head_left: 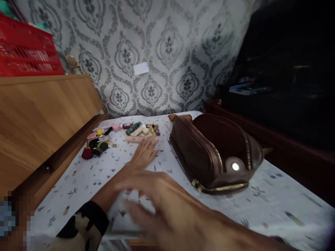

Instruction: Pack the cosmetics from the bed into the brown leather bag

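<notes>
My left hand [144,152] reaches forward over the white patterned tablecloth [86,177], fingers stretched out and apart, with its tips just short of a beige tube [134,138]. It holds nothing. My right hand [167,205] is close to the camera and smeared by motion, fingers spread over the cloth, with nothing visibly in it. An open brown leather pouch [209,153] with a gold zip lies to the right of my left hand, a small round white object [235,166] showing inside it.
Several small cosmetics lie at the table's far left: a red round item [87,153], a pink pot [116,127], a green tube [133,128]. A wooden cabinet [39,118] with a red crate [26,48] stands left. Dark furniture [282,90] stands right, patterned wallpaper behind.
</notes>
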Available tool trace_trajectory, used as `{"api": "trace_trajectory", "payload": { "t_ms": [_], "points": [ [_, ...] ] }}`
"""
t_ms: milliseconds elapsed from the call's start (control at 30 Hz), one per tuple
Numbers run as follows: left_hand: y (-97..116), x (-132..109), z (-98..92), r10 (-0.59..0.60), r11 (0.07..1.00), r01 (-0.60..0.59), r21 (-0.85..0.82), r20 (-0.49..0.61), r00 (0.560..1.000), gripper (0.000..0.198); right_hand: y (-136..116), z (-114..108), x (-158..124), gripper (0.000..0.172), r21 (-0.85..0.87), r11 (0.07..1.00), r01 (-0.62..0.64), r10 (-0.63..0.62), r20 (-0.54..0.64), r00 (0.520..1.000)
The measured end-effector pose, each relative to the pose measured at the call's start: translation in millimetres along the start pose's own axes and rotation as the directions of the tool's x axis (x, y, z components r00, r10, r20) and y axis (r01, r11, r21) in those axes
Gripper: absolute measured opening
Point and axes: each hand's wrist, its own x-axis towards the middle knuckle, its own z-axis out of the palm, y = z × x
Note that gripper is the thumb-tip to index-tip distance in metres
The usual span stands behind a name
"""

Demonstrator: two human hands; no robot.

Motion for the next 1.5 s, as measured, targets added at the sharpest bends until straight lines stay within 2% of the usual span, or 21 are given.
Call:
{"api": "trace_trajectory", "payload": {
  "t_ms": [100, 167, 200, 300, 433, 667, 900, 1100, 1167, 1367, 1500],
  "points": [
    [-42.5, -11.4, 2.7, -0.193, 0.98, 0.191, 0.06, 0.017, 0.981, 0.045, 58.3, 20.7, 31.1, 0.028, -0.093, 0.977, -0.191, 0.186, -0.062, 0.981],
    [-65.0, -16.1, 3.5, -0.331, 0.941, 0.331, 0.067, -0.011, 0.944, 0.048, 107.5, 32.6, 54.8, 0.034, -0.211, 0.896, -0.392, 0.368, -0.142, 0.919],
    [-73.9, -17.6, 4.3, -0.403, 0.914, 0.403, 0.045, -0.029, 0.915, 0.05, 131.1, 36.8, 65.9, 0.037, -0.241, 0.831, -0.501, 0.456, -0.221, 0.862],
    [-91.9, -20.5, 8.7, -0.56, 0.827, 0.555, -0.088, -0.062, 0.826, 0.053, 187.7, 44.6, 91.6, 0.047, -0.266, 0.747, -0.609, 0.516, -0.345, 0.784],
    [-102.9, -23.7, 12.4, -0.608, 0.786, 0.586, -0.197, -0.081, 0.789, 0.048, 224.4, 52.6, 100.8, 0.057, -0.278, 0.719, -0.637, 0.486, -0.454, 0.747],
    [-119.5, -28.8, 1.7, -0.729, 0.677, 0.676, -0.29, -0.14, 0.67, 0.029, 244.7, 58.5, 87.2, 0.056, -0.279, 0.778, -0.563, 0.389, -0.49, 0.78],
    [-100.6, -24.5, 3.1, -0.723, 0.679, 0.663, -0.316, -0.129, 0.679, 0.009, 252.1, 59.0, 84.8, 0.045, -0.267, 0.828, -0.494, 0.318, -0.502, 0.804],
    [-106.5, -24.3, -5.5, -0.759, 0.585, 0.631, -0.509, -0.071, 0.647, 0.014, 248.3, 58.0, 86.5, 0.037, -0.297, 0.824, -0.483, 0.305, -0.487, 0.819],
    [-107.9, -24.3, -9.1, -0.744, 0.551, 0.59, -0.59, -0.029, 0.667, 0.022, 247.6, 58.0, 86.9, 0.037, -0.308, 0.823, -0.478, 0.301, -0.478, 0.825],
    [-96.9, -24.5, -10.2, -0.569, 0.421, 0.48, -0.769, 0.188, 0.801, 0.049, 247.7, 58.3, 86.3, 0.035, -0.334, 0.796, -0.505, 0.322, -0.473, 0.82],
    [-90.6, -25.3, -8.4, -0.46, 0.365, 0.452, -0.814, 0.265, 0.848, 0.052, 241.2, 59.7, 87.7, 0.036, -0.341, 0.801, -0.492, 0.336, -0.424, 0.841]
  ]
}}
